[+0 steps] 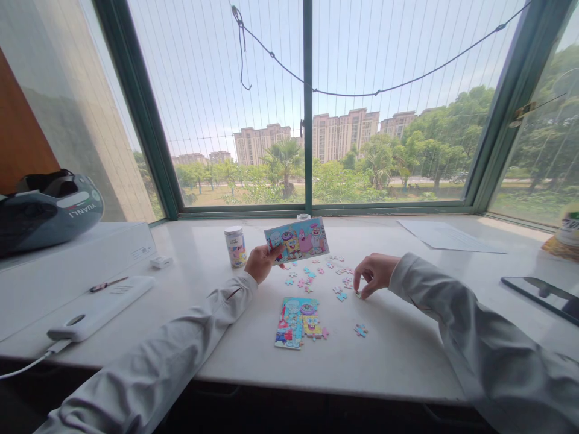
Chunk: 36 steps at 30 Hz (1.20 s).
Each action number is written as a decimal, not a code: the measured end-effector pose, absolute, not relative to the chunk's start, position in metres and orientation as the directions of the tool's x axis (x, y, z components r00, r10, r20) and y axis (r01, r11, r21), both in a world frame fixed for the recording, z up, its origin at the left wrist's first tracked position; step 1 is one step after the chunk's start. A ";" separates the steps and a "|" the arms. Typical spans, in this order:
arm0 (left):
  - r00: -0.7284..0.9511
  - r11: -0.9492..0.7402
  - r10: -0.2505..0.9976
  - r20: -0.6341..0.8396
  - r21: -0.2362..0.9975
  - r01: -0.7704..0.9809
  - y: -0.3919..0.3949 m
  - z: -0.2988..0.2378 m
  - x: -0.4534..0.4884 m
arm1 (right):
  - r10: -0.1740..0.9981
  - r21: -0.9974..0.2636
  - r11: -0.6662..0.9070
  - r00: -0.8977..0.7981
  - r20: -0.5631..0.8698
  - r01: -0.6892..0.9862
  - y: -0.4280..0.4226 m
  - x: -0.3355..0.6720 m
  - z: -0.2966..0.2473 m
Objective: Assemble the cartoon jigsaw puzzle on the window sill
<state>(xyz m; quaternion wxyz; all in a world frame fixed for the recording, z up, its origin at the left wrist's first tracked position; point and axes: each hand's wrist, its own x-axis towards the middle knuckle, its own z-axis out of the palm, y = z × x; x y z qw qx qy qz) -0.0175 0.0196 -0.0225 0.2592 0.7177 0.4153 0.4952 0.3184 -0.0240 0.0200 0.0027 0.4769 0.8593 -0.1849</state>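
Note:
My left hand point(262, 263) grips a cartoon picture card point(298, 240) by its lower left corner, tilted up above the table. My right hand point(374, 274) is at the right edge of the loose jigsaw pieces point(310, 272), thumb and fingertips closed on a small puzzle piece point(359, 295) at the tabletop. Nearer to me lies a partly joined puzzle point(296, 323), its right edge uneven and showing a yellow square character. A single blue piece point(360, 330) rests apart, to the right of it.
A printed canister point(236, 247) stands left of the card, and a clear jar rim point(303, 217) shows behind it. A white power strip point(102, 308) and a helmet point(52, 205) are at left. Paper point(452, 235), a dark phone point(545, 295) and a jar point(567, 232) are at right.

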 end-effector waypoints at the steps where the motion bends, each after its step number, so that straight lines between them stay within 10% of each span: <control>1: 0.165 -0.519 0.854 0.494 0.786 0.336 0.020 -0.023 -0.018 | 0.819 -0.314 0.477 -0.545 -0.182 0.821 -0.024 0.318 0.020; 36: 0.157 -0.513 0.858 0.489 0.796 0.320 0.015 -0.019 -0.014 | 0.817 -0.356 0.445 -0.535 -0.214 0.822 -0.021 0.319 0.016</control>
